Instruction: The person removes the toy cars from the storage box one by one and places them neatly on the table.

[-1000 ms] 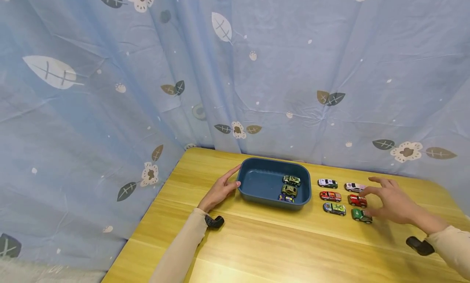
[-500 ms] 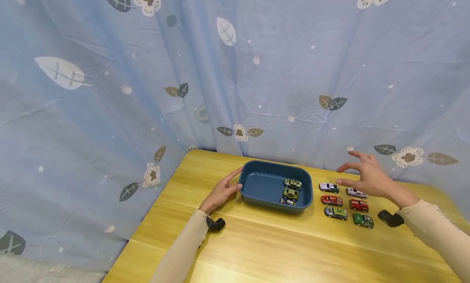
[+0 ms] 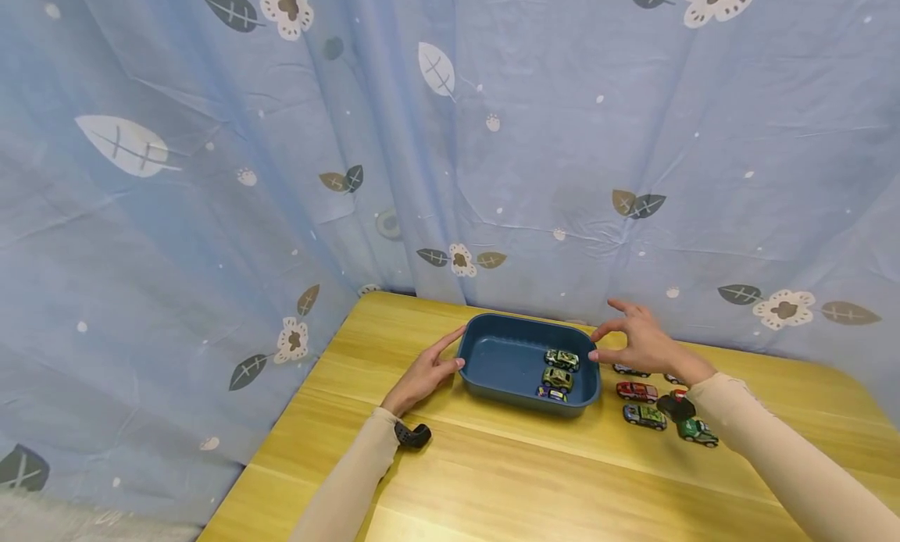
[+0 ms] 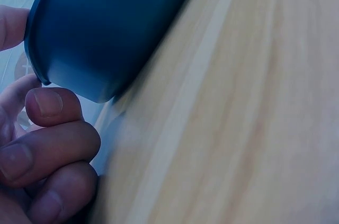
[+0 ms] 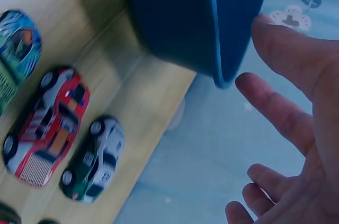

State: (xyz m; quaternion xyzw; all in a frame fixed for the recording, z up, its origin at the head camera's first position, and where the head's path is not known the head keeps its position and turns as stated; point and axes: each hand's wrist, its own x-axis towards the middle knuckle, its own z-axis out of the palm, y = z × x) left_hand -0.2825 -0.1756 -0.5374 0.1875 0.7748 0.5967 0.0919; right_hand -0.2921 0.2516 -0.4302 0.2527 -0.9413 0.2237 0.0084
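Bin of dark-blue plastic, rounded rectangle (image 3: 501,365) — hands at both ends, three cars inside

Bin sits upright on the yellow wood-grain table (image 3: 492,468), near its far edge. Inside, lined up along the right end: camouflage-green toy car (image 3: 562,360) farthest from the person, olive-green toy car (image 3: 558,379) in the middle, purple toy car (image 3: 551,394) nearest, partly hidden by the wall.

Left hand (image 3: 420,379): thumb and forefinger spread, tips on the left end's rim; other fingers loosely bent. Nothing gripped.

Right hand (image 3: 647,345): thumb and fingers apart, holding nothing. Thumb and forefinger tips right by the right-end rim — can't tell whether they touch.

Right of the bin, on the table: white-and-green toy car (image 5: 95,160), red toy car with orange markings (image 3: 637,391), blue-and-lime toy car (image 3: 644,416), dark-green toy car (image 3: 698,432). Two more partly hidden by the right arm.

Beige sleeves (image 3: 773,448) on both arms. Light-blue leaf-and-flower curtain (image 3: 534,136) behind.
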